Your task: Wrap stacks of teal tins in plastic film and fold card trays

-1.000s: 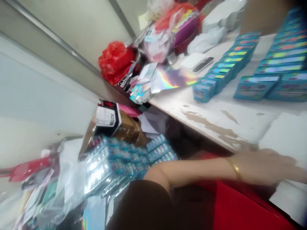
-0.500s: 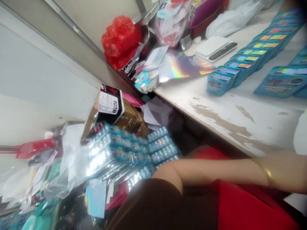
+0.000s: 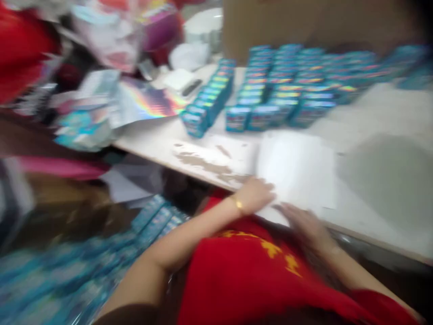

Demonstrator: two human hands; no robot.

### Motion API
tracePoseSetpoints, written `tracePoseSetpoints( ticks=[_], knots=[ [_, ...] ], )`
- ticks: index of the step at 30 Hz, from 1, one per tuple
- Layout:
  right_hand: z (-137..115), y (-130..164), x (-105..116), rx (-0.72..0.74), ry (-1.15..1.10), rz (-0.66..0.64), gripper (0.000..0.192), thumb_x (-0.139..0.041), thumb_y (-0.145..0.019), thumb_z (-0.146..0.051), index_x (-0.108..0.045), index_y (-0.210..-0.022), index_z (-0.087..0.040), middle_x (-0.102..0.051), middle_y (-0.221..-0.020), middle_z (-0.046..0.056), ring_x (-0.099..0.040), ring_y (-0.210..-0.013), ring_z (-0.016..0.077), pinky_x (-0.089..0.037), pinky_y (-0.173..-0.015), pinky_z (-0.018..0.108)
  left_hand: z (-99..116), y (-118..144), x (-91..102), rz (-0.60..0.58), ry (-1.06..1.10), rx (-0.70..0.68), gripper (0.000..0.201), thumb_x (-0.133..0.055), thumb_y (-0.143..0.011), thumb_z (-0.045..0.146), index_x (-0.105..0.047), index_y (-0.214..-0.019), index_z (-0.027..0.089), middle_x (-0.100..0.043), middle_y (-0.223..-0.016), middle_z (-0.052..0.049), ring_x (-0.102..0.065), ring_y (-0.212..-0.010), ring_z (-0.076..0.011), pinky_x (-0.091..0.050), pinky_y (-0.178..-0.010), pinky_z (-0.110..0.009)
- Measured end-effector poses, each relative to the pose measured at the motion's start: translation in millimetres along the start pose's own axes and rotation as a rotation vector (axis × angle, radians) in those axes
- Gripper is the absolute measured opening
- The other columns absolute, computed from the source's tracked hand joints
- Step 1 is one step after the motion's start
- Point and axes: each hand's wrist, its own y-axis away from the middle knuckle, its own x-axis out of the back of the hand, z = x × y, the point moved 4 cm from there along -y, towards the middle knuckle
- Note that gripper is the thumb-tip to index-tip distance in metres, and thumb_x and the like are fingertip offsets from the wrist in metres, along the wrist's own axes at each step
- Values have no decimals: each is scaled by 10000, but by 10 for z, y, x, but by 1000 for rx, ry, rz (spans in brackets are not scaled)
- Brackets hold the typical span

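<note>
From the head camera, badly blurred, I am resting my left hand [image 3: 256, 195] on the near edge of a white sheet of paper [image 3: 297, 169], the fingers seeming loosely curled over the edge; whether they are pinching it I cannot tell. My right hand [image 3: 302, 220] is lying just beside the left, at the sheet's near corner, fingers looking spread and flat, touching or nearly touching the paper. The two hands are sitting close together but not joined. The sheet is lying flat on the white table [image 3: 379, 135], near its front edge, beside a patch of worn surface. Behind it, rows of teal boxes [image 3: 270, 95] are standing side by side across the table. To the left, a holographic sheet [image 3: 149, 101] is lying near a heap of bags and packaging. Below the table edge, more teal packs [image 3: 152, 221] are showing beside my left forearm.
</note>
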Motion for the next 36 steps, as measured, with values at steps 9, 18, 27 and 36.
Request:
tracePoseSetpoints(
  ticks=[9, 18, 27, 36],
  knots=[
    [78, -104, 154, -187, 67, 366, 378, -434, -882, -93, -450, -1245, -199, -671, -929, 86, -635, -800, 194, -532, -677, 325, -247, -140, 69, 191, 361, -80, 238, -436, -869, 122, -597, -1038, 170, -583, -1030, -75, -591, -838, -163, -491, -750, -306],
    [53, -241, 194, -147, 236, 267, 210, -377, -903, -80, -566, -961, -152, -584, -712, 50, -497, -632, 171, -415, -587, 295, -375, 0, -66, 745, 766, 27, 632, -515, -885, 245, -222, -1441, 310, -140, -1542, -101, -369, -1323, -258, -430, -1010, -431],
    [43, -273, 226, -228, 182, 142, 426, -336, -910, -76, -403, -1323, -152, -592, -790, 50, -510, -691, 181, -442, -639, 300, -241, 128, -259, 511, 1076, 179, 990, -609, -826, 334, 160, -1451, 338, 95, -1556, -94, -262, -1386, -288, -410, -1048, -414],
    [62, -269, 181, -274, 304, 166, 559, -391, -892, -73, -315, -1415, -255, -608, -732, 9, -516, -617, 160, -455, -606, 281, -524, 42, -379, 424, 824, 295, 943, -606, -816, 372, 28, -1489, 185, -204, -1522, -176, -325, -1354, -303, -380, -1055, -439]
  ],
)
